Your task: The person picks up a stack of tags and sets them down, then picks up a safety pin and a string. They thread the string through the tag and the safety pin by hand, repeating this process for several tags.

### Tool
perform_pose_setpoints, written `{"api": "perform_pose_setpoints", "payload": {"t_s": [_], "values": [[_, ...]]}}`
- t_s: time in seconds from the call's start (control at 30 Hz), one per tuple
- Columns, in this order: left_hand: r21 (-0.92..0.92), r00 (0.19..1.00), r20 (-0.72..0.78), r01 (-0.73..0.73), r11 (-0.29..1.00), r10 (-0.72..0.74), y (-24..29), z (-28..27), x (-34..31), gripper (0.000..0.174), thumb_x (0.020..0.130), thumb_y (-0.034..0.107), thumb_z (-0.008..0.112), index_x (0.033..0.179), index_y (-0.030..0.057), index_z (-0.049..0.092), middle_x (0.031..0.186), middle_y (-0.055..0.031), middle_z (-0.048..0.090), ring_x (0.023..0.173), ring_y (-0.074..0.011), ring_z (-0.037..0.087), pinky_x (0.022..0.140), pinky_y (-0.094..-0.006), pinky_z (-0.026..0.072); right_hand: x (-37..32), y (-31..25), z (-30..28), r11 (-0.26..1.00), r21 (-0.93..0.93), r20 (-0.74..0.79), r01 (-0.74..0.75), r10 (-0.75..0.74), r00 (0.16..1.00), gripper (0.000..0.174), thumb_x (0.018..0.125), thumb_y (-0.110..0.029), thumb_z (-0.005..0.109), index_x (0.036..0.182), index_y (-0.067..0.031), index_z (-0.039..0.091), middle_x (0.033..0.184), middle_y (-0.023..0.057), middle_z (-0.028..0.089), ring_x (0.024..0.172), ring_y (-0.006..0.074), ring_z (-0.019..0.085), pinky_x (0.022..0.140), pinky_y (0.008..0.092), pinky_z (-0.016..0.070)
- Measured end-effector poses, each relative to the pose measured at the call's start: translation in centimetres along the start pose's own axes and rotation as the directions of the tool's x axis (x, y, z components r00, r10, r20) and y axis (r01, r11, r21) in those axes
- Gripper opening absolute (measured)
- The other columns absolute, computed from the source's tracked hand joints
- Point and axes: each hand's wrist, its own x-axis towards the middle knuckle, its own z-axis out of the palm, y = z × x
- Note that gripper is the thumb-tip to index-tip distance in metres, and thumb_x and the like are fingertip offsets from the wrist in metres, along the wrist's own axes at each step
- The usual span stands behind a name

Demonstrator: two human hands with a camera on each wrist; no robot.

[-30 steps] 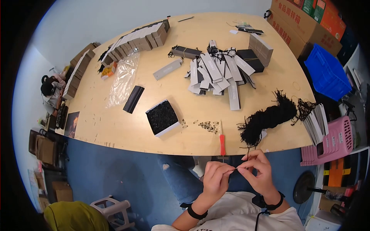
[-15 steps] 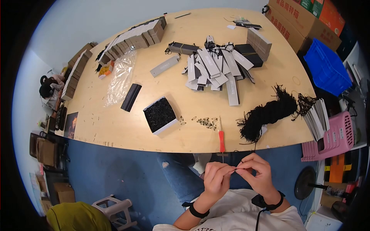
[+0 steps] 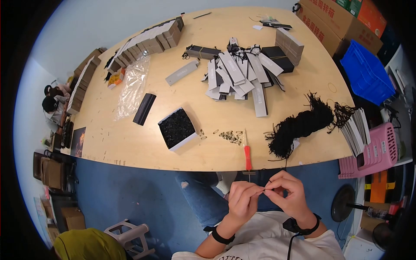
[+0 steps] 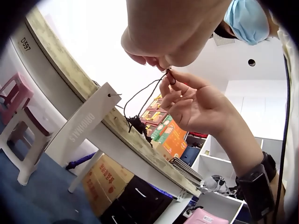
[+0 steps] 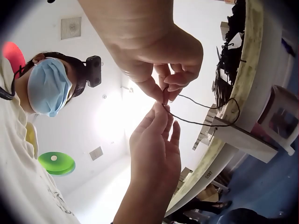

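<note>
In the head view my left hand [image 3: 242,203] and right hand [image 3: 289,196] meet fingertip to fingertip just off the table's front edge, pinching a thin black cord between them. The right wrist view shows the cord [image 5: 201,123] running out from the fingertips in a long loop to a pale tag [image 5: 247,140]. That pale, lettered tag [image 4: 84,121] also shows in the left wrist view, below the left hand [image 4: 173,32] and beside the right hand [image 4: 201,105]. Fingers hide the pinched part of the cord.
On the table [image 3: 225,158] lie a red-handled tool [image 3: 247,157], small metal pieces [image 3: 230,137], a box of black bits [image 3: 177,129], a black cord bundle [image 3: 301,130] and a heap of tags [image 3: 240,76]. A blue crate [image 3: 367,71] stands at the right.
The head view has shifted slightly, so the table items appear a little higher and further left. Both hands keep their pinch at nearly the same place.
</note>
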Motion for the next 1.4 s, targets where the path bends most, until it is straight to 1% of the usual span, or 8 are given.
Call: {"api": "perform_pose_setpoints", "payload": {"t_s": [0.3,0.5,0.6,0.67,0.8,1.0,1.13,1.4], "values": [[-0.138,0.974,0.160,0.186,0.973,-0.164,-0.4,0.1,-0.4,0.018,0.081,-0.005,0.065,0.094,0.0027,0.056,0.087,-0.0105,0.057,0.082,-0.0289,0.053,0.073,-0.0357,0.0437,-0.1,-0.2,-0.1,0.988,-0.148,-0.010,0.044,-0.046,0.999,0.013,0.076,-0.002,0.077,0.088,-0.0026,0.071,0.080,0.0036,0.064,0.062,0.0073,0.054,0.050,0.0199,0.0402],[-0.180,0.928,0.251,0.324,0.929,-0.275,-0.2,0.1,-0.3,0.011,0.086,0.000,0.063,0.094,0.0035,0.055,0.089,-0.0101,0.056,0.085,-0.0280,0.051,0.075,-0.0344,0.0426,-0.2,-0.9,-0.4,0.973,-0.215,0.028,-0.084,0.092,0.995,0.016,0.074,-0.004,0.078,0.088,-0.0045,0.071,0.079,0.0048,0.062,0.059,0.0090,0.051,0.049,0.0227,0.0381],[-0.205,0.904,0.283,0.384,0.900,-0.321,-0.1,0.0,-0.3,0.008,0.089,0.003,0.062,0.093,0.0035,0.055,0.088,-0.0098,0.056,0.084,-0.0267,0.051,0.075,-0.0334,0.0421,0.1,-1.4,-0.5,0.949,-0.315,-0.043,0.021,-0.037,0.998,0.017,0.072,-0.003,0.078,0.087,-0.0058,0.070,0.082,0.0039,0.060,0.055,0.0099,0.048,0.047,0.0244,0.0367],[-0.225,0.894,0.294,0.408,0.885,-0.337,0.0,-0.2,-0.4,0.007,0.090,0.004,0.061,0.093,0.0033,0.055,0.088,-0.0096,0.056,0.083,-0.0259,0.050,0.075,-0.0329,0.0419,0.1,-0.2,-1.3,0.855,-0.442,-0.019,0.270,-0.310,0.950,0.020,0.071,-0.002,0.077,0.088,-0.0068,0.069,0.084,0.0030,0.060,0.056,0.0122,0.053,0.048,0.0246,0.0401],[-0.300,0.852,0.371,0.488,0.820,-0.371,0.4,-0.4,-0.4,0.003,0.092,0.003,0.058,0.093,0.0022,0.055,0.088,-0.0075,0.055,0.081,-0.0193,0.051,0.075,-0.0277,0.0417,0.8,-0.4,-2.2,0.818,-0.370,0.208,0.440,-0.389,0.897,0.018,0.072,0.001,0.074,0.088,-0.0047,0.067,0.082,0.0065,0.064,0.067,0.0198,0.065,0.055,0.0280,0.0510],[-0.301,0.829,0.385,0.529,0.794,-0.406,0.8,-0.4,-0.7,0.006,0.094,0.007,0.058,0.093,0.0017,0.055,0.089,-0.0065,0.054,0.081,-0.0160,0.050,0.075,-0.0247,0.0410,0.8,0.1,-2.2,0.815,-0.332,0.258,0.475,-0.406,0.877,0.017,0.074,0.003,0.071,0.088,-0.0017,0.065,0.083,0.0080,0.065,0.068,0.0210,0.066,0.055,0.0295,0.0522],[-0.322,0.815,0.364,0.564,0.761,-0.450,1.2,-0.2,-1.0,0.006,0.094,0.007,0.059,0.094,0.0009,0.056,0.090,-0.0062,0.054,0.082,-0.0136,0.051,0.075,-0.0234,0.0407,0.5,0.1,-2.0,0.791,-0.351,0.253,0.502,-0.437,0.864,0.018,0.074,0.004,0.070,0.090,-0.0007,0.064,0.084,0.0092,0.065,0.069,0.0218,0.066,0.055,0.0297,0.0524],[-0.518,0.830,0.306,0.556,0.651,-0.466,1.7,0.7,-1.7,0.006,0.095,0.005,0.058,0.099,0.0001,0.059,0.094,-0.0058,0.053,0.080,-0.0111,0.051,0.070,-0.0221,0.0425,-0.2,0.6,-1.4,0.915,-0.189,0.118,0.355,-0.338,0.934,0.014,0.082,0.006,0.066,0.093,-0.0003,0.060,0.084,0.0114,0.063,0.063,0.0197,0.062,0.054,0.0267,0.0490]]}}
